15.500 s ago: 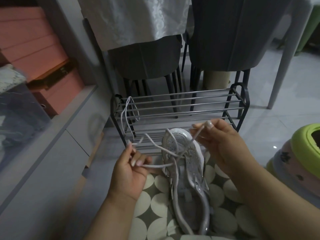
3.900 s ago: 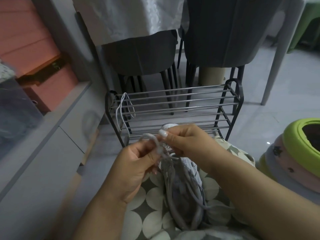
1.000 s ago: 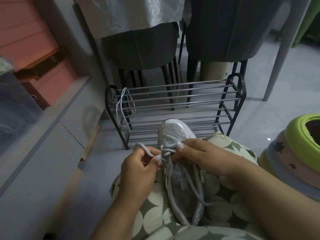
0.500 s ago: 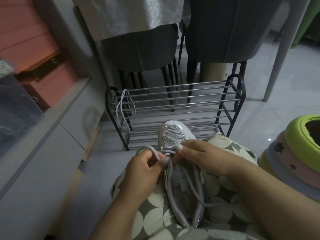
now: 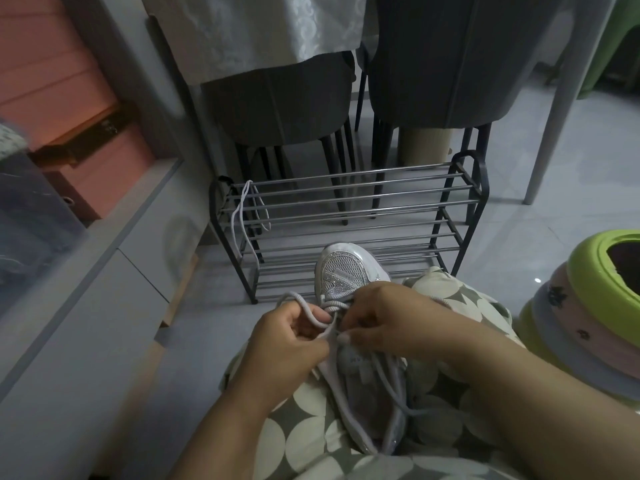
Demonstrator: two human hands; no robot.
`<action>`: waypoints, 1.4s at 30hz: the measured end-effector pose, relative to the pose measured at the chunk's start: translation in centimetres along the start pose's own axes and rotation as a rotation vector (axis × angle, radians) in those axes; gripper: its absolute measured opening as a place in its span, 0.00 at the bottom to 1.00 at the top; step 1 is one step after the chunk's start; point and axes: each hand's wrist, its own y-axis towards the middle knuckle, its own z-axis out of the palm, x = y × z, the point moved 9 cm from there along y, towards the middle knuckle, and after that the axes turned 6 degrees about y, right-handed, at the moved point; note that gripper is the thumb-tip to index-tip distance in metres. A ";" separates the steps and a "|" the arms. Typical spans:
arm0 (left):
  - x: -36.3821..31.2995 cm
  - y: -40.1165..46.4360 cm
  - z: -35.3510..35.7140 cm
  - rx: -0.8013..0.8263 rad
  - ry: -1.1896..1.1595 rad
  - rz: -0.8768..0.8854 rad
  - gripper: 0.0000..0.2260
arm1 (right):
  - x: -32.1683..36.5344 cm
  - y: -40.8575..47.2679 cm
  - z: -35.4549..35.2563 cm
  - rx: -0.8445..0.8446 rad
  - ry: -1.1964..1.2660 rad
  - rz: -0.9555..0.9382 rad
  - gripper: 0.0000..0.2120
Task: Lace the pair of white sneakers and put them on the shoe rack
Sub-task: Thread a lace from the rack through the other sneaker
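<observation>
Threading the lace (image 5: 313,315) held in both our hands (image 5: 287,344) (image 5: 388,318), we work one sneaker (image 5: 346,271) before the bare shoe rack (image 5: 346,202), a spare lace (image 5: 242,216) draped there.

floor (image 5: 571,174): pale tiles | dark chairs (image 5: 277,98) | dim light

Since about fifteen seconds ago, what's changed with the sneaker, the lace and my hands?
Both hands came in from holding the lace ends spread wide: the left hand and right hand now pinch the lace close together over the white sneaker, working lower eyelets. The sneaker stays on the lap; the spare lace still hangs on the shoe rack.
</observation>
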 end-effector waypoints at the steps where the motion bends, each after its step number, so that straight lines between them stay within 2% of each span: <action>1: -0.1 0.0 0.0 0.001 -0.025 0.004 0.12 | 0.3 0.0 0.0 -0.025 -0.067 -0.015 0.10; 8: -0.4 -0.1 0.0 0.018 -0.075 0.042 0.13 | 0.6 0.2 -0.3 -0.186 -0.143 -0.009 0.07; 13: 0.0 0.0 0.3 0.018 -0.036 0.061 0.09 | 0.7 -0.4 -0.8 -0.224 -0.034 -0.101 0.05; 17: -0.6 -0.3 0.6 0.006 -0.276 0.094 0.13 | 0.5 -1.2 -2.4 -0.352 0.142 -0.139 0.03; 20: -1.0 -0.5 -0.2 -0.022 -0.604 0.131 0.15 | -1.4 -1.8 -4.2 -0.471 0.442 -0.001 0.09; 23: -0.5 -0.4 -1.4 -0.104 -0.824 0.114 0.08 | -3.8 -2.6 -5.2 -0.600 0.961 0.109 0.08; 26: -0.3 -0.2 -2.1 -0.149 -0.932 0.115 0.09 | -3.5 -2.1 -4.8 -0.535 1.562 -0.024 0.08; 28: -0.2 -0.2 -2.4 -0.179 -0.944 0.115 0.12 | -3.6 -2.1 -5.5 -0.536 1.685 -0.068 0.10; 30: 0.1 -0.3 -2.7 -0.210 -0.978 0.109 0.13 | -4.4 -3.1 -7.7 -0.654 1.613 -0.092 0.12; 32: 0.5 -0.2 -3.0 -0.230 -0.990 0.105 0.13 | -5.2 -4.6 -10.3 -0.768 1.439 -0.102 0.14; 34: 0.6 -0.1 -3.2 -0.243 -0.960 0.109 0.11 | -4.9 -5.5 -11.9 -0.792 1.034 -0.086 0.14; 35: 0.5 -0.1 -3.2 -0.248 -0.933 0.119 0.10 | -3.9 -5.3 -11.8 -0.730 0.722 -0.073 0.14; 36: 0.3 -0.1 -3.1 -0.250 -0.899 0.134 0.08 | -2.9 -4.5 -10.6 -0.595 0.394 -0.046 0.14; 38: -0.3 -0.2 -2.9 -0.256 -0.850 0.162 0.04 | -2.6 -2.8 -6.3 -0.231 -0.149 0.044 0.13; 39: -0.4 -0.3 -2.9 -0.260 -0.839 0.169 0.03 | -3.0 -2.4 -4.7 -0.107 -0.293 0.066 0.12; 40: -0.5 -0.3 -2.9 -0.263 -0.834 0.173 0.03 | -3.1 -2.1 -4.1 -0.064 -0.326 0.061 0.09; 42: -0.4 -0.4 -3.1 -0.272 -0.819 0.169 0.05 | -3.1 -2.0 -4.6 -0.116 -0.144 0.020 0.08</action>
